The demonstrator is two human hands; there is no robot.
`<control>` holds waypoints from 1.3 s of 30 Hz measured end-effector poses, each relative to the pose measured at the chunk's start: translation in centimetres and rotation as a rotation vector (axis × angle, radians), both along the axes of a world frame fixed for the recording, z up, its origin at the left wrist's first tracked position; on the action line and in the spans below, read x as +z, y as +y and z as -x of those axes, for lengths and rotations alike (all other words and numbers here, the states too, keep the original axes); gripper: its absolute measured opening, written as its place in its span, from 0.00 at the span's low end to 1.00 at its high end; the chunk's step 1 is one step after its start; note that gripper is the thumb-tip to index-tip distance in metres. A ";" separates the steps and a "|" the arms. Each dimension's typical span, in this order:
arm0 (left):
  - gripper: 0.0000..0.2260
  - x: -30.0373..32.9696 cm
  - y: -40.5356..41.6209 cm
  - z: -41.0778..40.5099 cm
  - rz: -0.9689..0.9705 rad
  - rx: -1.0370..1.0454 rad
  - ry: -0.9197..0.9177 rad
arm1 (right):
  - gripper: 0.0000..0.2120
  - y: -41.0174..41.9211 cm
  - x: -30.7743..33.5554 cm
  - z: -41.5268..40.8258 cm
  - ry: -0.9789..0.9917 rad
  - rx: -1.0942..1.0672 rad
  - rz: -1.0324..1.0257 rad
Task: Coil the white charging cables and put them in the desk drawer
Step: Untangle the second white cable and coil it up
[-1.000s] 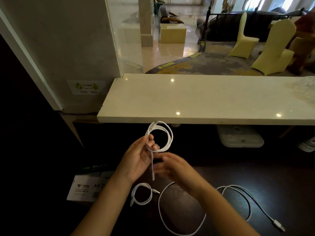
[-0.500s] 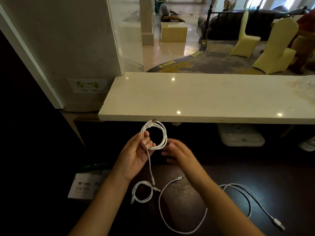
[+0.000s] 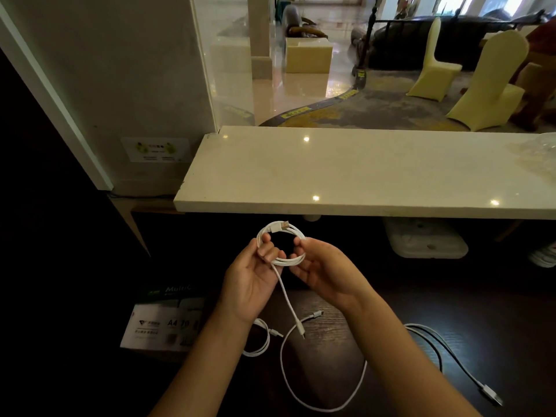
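We hold a white coil (image 3: 281,245) up in both hands, above the dark bench (image 3: 421,308). Our left hand (image 3: 251,284) has its fingers poked through the ring and closed on the left side of it. Our right hand (image 3: 323,272) pinches the right side of the ring with its fingertips. A plug (image 3: 279,227) sits at the top of the ring, just past our fingers. One loose end (image 3: 290,305) of this cable hangs down between our two hands, and its tip dangles below our wrists. Under our left wrist a small coil (image 3: 260,341) lies on the bench. Below and between our arms a long cable (image 3: 319,383) lies in a big open loop, not coiled. Another cable (image 3: 445,356) lies to the right of our right arm, spread out on the bench. A paper box (image 3: 164,323) sits to the left of our left arm.
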State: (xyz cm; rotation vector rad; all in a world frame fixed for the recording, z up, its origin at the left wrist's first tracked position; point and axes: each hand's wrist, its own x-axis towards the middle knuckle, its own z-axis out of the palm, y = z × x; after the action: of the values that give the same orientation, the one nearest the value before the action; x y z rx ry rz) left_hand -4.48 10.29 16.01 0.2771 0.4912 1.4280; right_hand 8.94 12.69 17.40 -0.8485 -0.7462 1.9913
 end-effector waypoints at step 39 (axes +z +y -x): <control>0.09 -1.1 -1.4 0.4 -0.042 0.067 0.192 | 0.10 -1.7 0.9 0.3 -1.110 -0.179 -0.778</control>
State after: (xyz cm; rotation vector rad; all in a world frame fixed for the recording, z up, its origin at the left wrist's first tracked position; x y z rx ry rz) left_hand -4.86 8.92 14.95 0.4372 0.6322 1.4853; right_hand 8.60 11.00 18.30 -1.4051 -1.8064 0.7753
